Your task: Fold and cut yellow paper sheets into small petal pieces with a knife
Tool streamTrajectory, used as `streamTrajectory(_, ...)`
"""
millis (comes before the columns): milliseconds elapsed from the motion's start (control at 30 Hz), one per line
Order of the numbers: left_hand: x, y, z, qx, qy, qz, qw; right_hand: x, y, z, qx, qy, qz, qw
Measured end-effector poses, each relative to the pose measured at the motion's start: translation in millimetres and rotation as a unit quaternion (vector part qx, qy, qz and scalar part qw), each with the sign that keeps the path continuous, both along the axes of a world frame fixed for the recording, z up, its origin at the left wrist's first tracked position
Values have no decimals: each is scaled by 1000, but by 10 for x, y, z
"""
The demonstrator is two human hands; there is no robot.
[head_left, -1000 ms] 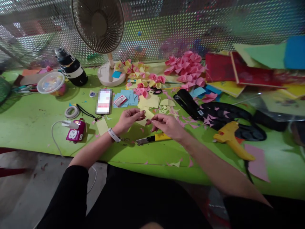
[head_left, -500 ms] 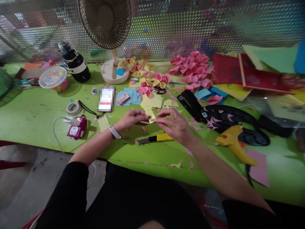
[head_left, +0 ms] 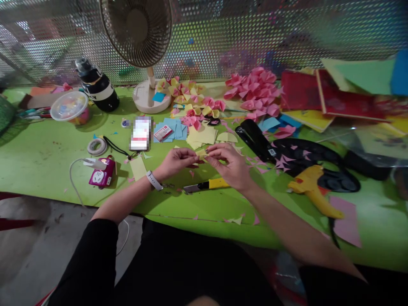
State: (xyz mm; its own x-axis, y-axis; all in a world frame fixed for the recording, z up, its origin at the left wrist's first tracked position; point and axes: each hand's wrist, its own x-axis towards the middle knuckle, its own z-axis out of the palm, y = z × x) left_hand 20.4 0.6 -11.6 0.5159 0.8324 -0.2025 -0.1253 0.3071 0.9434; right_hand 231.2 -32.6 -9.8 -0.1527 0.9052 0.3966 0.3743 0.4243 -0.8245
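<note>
A small piece of yellow paper [head_left: 201, 153] is pinched between both hands above the green table. My left hand [head_left: 179, 161], with a white watch on its wrist, is closed on the paper's left end. My right hand [head_left: 230, 165] grips the other end between thumb and fingers. Below the hands lies a yellow box cutter [head_left: 218, 183] with its blade pointing left. Just behind them are a stack of yellow paper pieces [head_left: 202, 135] and a black stapler [head_left: 255, 140].
Pink paper flowers [head_left: 253, 91] are heaped at the back, near a fan [head_left: 147, 97]. To the right lies a yellow glue gun [head_left: 307, 187]. A phone [head_left: 140, 134], a tape roll [head_left: 97, 146], a purple power adapter [head_left: 102, 172] and a bottle [head_left: 101, 89] stand or lie left.
The fingers of my right hand have closed further around the yellow paper. The paper, shown flat before, now appears narrower and turned between both hands.
</note>
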Motion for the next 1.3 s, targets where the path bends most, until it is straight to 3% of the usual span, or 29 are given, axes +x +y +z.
streamTrajectory(133, 18, -18, -29, 40, 21, -3, 999, -35, -28, 3, -105, 49, 6, 993)
streamTrajectory(233, 12, -21, -14, 50, 30, -32, 998, -27, -28, 11, -131, 62, 7, 989)
streamTrajectory(833, -8, -41, 22, 103, 64, -58, 991, -19, -20, 54, -108, 2, 13, 994)
streamTrajectory(1300, -13, -47, -6, 97, 65, -67, 991, -13, -20, 71, -107, -15, 27, 994)
